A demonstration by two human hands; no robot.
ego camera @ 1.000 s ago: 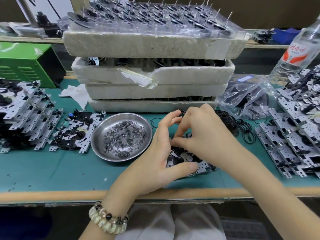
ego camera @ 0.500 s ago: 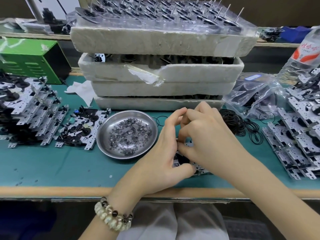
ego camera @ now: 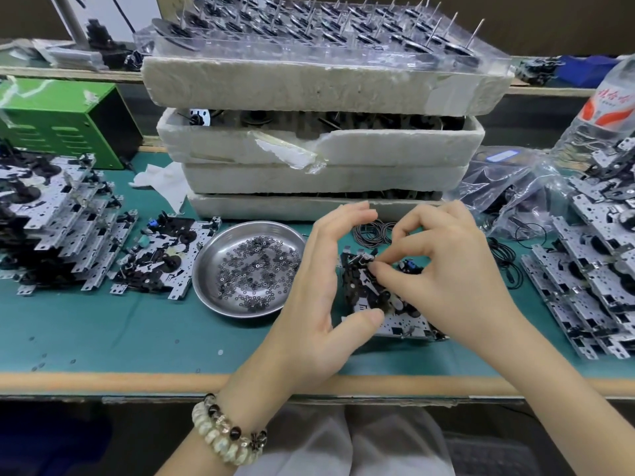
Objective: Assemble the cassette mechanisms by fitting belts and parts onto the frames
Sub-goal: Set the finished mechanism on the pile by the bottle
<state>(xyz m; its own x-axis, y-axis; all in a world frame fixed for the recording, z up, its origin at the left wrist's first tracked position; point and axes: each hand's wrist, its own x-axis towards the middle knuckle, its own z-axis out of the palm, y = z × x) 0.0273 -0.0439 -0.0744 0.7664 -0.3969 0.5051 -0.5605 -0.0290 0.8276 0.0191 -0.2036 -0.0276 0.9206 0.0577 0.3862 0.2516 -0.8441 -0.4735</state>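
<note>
Right, far left first: a green box (ego camera: 51,121) stands at the back of the bench (ego camera: 103,331), with a stack (ego camera: 51,218) of metal frames in front of it. Just beside that, one assembled unit (ego camera: 161,259) lies flat, and a crumpled tissue (ego camera: 161,180) sits behind it. Next comes a steel dish (ego camera: 209,269), scattered with small dark washers (ego camera: 254,269). Behind the dish, white foam trays (ego camera: 319,149) are piled up, and a clear tray (ego camera: 326,32) of spindled discs rides on top.

Centre now. The left hand (ego camera: 319,304), a beaded bracelet (ego camera: 226,438) on its wrist, has its thumb laid against the near-left edge of the frame (ego camera: 395,324). Its fingers arch loosely above and grip nothing. The frame lies flat on the bench between the two hands, right of the dish. Loose black belts (ego camera: 371,231) lie just behind it. The right hand (ego camera: 443,269) has thumb and forefinger pinched on the works at the frame's far-left corner. What sits between them is too small to tell.

Further right there's a crinkled plastic bag (ego camera: 508,194) with a blue sticker, its writing unreadable. Then a clear bottle (ego camera: 611,108) with a red label and white characters, too blurred to read. More frames (ego camera: 601,286) are heaped at the right edge.
</note>
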